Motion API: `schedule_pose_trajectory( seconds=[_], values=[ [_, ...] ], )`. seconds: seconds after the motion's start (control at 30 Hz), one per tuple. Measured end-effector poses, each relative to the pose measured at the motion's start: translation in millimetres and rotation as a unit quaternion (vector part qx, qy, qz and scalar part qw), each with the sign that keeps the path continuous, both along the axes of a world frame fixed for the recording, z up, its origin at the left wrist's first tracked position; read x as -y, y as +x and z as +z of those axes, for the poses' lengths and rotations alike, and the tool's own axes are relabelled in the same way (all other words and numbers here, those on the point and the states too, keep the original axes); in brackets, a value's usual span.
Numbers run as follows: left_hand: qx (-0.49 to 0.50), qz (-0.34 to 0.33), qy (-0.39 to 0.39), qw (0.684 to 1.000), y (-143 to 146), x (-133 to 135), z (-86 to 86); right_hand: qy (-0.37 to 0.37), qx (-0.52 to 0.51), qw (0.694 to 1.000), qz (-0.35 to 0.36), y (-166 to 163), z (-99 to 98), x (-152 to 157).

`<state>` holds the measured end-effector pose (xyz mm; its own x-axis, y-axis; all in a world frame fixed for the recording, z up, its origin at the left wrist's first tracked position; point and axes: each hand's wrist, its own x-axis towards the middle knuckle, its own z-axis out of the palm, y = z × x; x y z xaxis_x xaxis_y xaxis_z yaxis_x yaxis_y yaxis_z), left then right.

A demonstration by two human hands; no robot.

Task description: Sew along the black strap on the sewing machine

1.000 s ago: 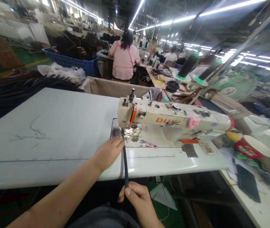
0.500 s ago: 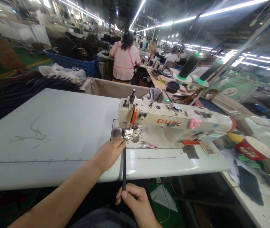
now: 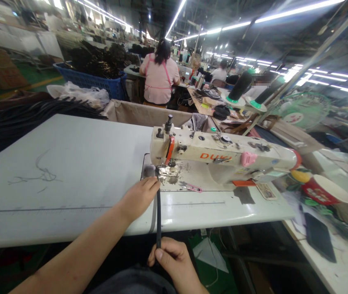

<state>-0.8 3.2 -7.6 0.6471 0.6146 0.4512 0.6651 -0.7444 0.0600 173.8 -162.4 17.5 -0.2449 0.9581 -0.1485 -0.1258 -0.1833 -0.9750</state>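
Observation:
A narrow black strap (image 3: 158, 216) runs from the needle area of a cream sewing machine (image 3: 210, 153) over the front edge of the white table (image 3: 70, 163). My left hand (image 3: 139, 198) rests on the table with its fingers curled against the strap, just in front of the presser foot. Below the table edge, my right hand (image 3: 172, 259) pinches the strap's lower end between thumb and fingers. Pink-handled snips (image 3: 192, 187) lie on the machine bed to the right of the needle.
A pile of black straps (image 3: 14, 120) lies at the table's left. A red paper cup (image 3: 325, 194) and a dark phone (image 3: 319, 237) sit at the right. A person in pink (image 3: 159, 77) works ahead beside a blue crate (image 3: 94, 83). Thread cones (image 3: 241, 86) stand behind the machine.
The strap has fed a little further under the presser foot. My right hand has slipped slightly left and down along it. My left hand stays beside the needle.

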Motion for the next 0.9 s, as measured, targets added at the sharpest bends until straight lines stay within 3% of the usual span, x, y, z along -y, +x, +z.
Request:
schedule_pose_trajectory(
  seconds=[0.2,0.33,0.47,0.9],
  values=[
    [-0.002,-0.003,0.002,1.000,-0.7,2.5,0.8,0.037,0.035,0.998,-0.025,1.3,-4.5,-2.4],
    [-0.003,-0.002,0.006,1.000,-0.1,2.5,2.9,0.005,0.037,0.997,-0.071,-0.3,-8.2,-2.3],
    [-0.009,0.004,0.002,1.000,0.1,2.7,5.4,-0.044,-0.009,0.998,-0.054,-2.0,-7.6,0.7],
    [-0.001,-0.007,-0.040,0.999,-0.5,1.9,4.8,-0.021,0.019,0.999,-0.042,1.4,-2.1,4.1]
  ],
)
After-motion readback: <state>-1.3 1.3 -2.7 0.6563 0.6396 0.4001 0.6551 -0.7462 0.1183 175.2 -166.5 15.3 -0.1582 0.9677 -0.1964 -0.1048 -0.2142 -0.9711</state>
